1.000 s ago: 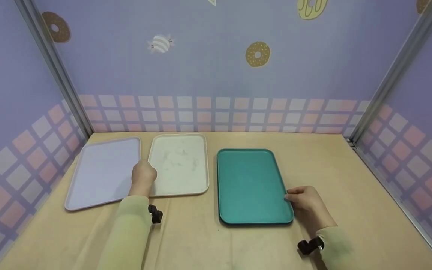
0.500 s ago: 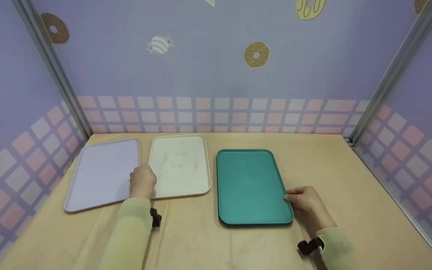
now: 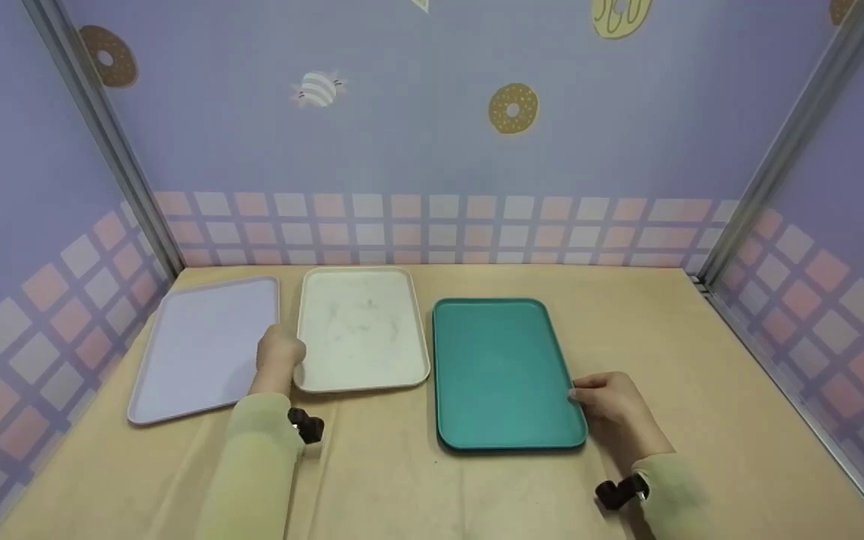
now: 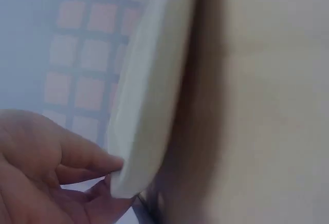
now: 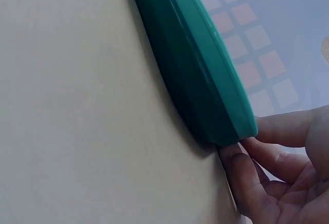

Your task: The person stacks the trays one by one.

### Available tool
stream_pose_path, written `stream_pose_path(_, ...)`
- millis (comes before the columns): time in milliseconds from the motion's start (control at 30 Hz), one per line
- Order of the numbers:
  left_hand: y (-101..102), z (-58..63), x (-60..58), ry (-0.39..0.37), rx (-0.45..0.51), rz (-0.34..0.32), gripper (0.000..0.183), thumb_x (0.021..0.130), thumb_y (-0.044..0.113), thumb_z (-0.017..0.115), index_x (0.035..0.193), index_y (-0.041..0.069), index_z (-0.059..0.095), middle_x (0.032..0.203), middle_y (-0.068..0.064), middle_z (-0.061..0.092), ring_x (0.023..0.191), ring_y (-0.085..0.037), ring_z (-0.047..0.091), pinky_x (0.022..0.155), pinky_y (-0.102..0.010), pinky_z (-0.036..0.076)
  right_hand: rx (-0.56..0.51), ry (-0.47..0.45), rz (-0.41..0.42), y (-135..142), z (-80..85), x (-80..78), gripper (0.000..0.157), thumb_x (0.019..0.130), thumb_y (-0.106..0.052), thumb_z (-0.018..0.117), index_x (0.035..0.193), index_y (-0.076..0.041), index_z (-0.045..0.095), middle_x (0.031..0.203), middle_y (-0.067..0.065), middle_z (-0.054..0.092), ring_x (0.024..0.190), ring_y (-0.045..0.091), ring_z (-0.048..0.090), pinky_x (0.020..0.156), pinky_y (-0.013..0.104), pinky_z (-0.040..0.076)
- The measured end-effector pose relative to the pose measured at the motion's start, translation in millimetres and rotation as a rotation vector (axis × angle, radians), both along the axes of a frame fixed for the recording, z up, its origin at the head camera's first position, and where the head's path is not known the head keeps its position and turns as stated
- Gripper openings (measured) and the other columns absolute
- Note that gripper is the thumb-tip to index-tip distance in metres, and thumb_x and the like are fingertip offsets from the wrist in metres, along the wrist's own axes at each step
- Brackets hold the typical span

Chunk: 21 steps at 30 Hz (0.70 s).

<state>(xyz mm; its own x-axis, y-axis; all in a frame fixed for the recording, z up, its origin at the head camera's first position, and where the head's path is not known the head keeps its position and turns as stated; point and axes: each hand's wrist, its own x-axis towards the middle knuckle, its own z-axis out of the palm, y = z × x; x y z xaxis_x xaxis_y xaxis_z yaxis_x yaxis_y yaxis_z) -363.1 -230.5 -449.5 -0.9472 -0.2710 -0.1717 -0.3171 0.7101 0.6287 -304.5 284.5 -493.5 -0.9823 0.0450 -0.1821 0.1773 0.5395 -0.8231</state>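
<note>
Left hand (image 3: pixel 280 351) pinches the white tray (image 3: pixel 361 330) by its left edge, close to the near corner, while the right hand (image 3: pixel 612 401) pinches the green tray (image 3: pixel 507 375) by its right edge. Between those trays runs a narrow gap, tightest at the white tray's near right corner; its far edge lies near the back wall (image 3: pixel 417 150). Bare table (image 3: pixel 387 472) stretches in front and beyond the right hand. The left hand and sleeve (image 3: pixel 252 457) hide part of the purple tray's (image 3: pixel 203 349) right edge, so contact there cannot be told. Both wrist views cut off the held trays.
</note>
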Motion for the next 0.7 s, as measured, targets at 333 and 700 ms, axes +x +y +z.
stream_pose_path(333,-17,5.5,8.7,-0.089,0.671,0.138,0.058,0.095,-0.007,0.057,0.152,-0.003,0.045,0.117,-0.014,0.069,0.076,-0.012,0.068,0.071,-0.024,0.055,-0.044,-0.001,-0.008,1,-0.8,-0.2,0.039,0.094,-0.008,0.07,0.124,0.016,0.065,0.118,0.031,0.07,0.09,0.015,0.07,0.076,0.027,0.06)
stream_pose_path(700,-21,1.2,11.3,-0.05,0.737,0.169,0.055,0.098,-0.003,0.059,0.152,0.0,0.047,0.09,0.005,0.071,0.067,-0.006,0.067,0.064,-0.022,0.057,-0.021,0.017,-0.007,-1,1.3,0.4,0.037,0.094,-0.008,0.07,0.122,0.016,0.066,0.115,0.03,0.071,0.09,0.015,0.068,0.075,0.026,0.059)
